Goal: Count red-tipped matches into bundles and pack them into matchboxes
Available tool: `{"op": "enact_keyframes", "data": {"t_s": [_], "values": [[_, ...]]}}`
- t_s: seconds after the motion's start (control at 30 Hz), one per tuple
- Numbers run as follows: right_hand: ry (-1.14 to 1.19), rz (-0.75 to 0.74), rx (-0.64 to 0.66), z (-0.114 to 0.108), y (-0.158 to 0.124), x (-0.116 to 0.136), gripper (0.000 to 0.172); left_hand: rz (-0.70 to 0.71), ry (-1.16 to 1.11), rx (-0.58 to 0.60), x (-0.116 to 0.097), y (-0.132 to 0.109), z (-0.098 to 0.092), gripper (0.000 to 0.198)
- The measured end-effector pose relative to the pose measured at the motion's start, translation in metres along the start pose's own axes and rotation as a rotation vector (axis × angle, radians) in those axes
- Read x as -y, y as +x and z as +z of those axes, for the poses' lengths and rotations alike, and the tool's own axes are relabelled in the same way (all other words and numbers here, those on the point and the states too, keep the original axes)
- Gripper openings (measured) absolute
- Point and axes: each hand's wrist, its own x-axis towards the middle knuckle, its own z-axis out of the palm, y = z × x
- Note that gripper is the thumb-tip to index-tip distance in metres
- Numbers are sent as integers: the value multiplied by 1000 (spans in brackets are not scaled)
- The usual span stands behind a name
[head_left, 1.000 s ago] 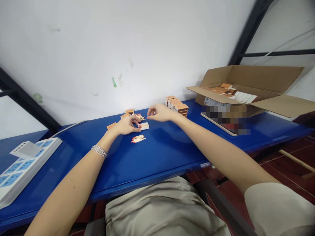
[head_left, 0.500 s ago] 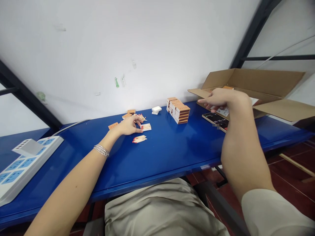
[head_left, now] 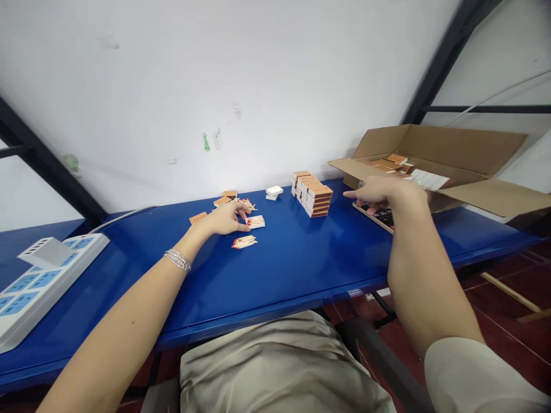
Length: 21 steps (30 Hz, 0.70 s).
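My left hand (head_left: 230, 218) rests on the blue table with thumb and fingertips closed around the left end of a small white matchbox tray (head_left: 257, 222). Red-tipped matches lie inside that tray. Just in front of it sits a loose bunch of matches (head_left: 244, 242), and another pile of matches (head_left: 246, 203) lies behind my fingers. My right hand (head_left: 379, 191) hovers above a phone (head_left: 384, 217) with lit digits, its index finger stretched out to the left and nothing seen in it. The hand and wrist cover part of the phone.
Orange-and-white matchboxes stand in a stack (head_left: 312, 194) at the middle back. Two white trays (head_left: 274, 192) lie left of it. Flat orange sleeves (head_left: 198, 218) are beside my left hand. An open carton (head_left: 465, 150) holds more matchboxes at right; a power strip (head_left: 51, 287) is far left.
My right hand has dropped slightly and moved a little left over the phone, uncovering matchboxes in the carton. My left hand stays on the tray.
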Motion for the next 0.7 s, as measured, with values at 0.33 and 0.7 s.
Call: {"op": "enact_keyframes", "data": {"t_s": [0.33, 0.7], "values": [[-187, 62, 62, 13, -15, 3, 52, 4, -50, 1, -1, 0, 1, 52], [-148, 161, 72, 17, 2, -16, 49, -55, -32, 26, -4, -1, 0, 56]]}}
